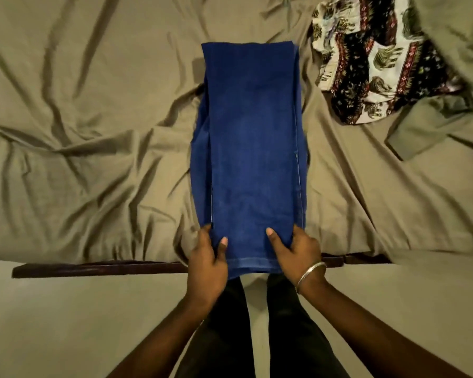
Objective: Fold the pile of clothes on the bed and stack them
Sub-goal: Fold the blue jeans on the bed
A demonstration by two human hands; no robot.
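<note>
A pair of blue jeans (250, 148) lies folded lengthwise in a long strip down the middle of the bed, its hem hanging over the near edge. My left hand (206, 263) grips the near left corner, thumb on top of the denim. At the near right corner my right hand (295, 252), with a silver bangle on the wrist, pinches the cloth the same way. A patterned garment (366, 58) with elephant prints lies crumpled at the far right of the bed.
A wrinkled olive-tan sheet (93, 118) covers the bed. An olive garment (448, 115) lies at the right, partly over the patterned one. The dark bed frame edge (99, 268) runs along the near side. My legs in dark trousers stand below it.
</note>
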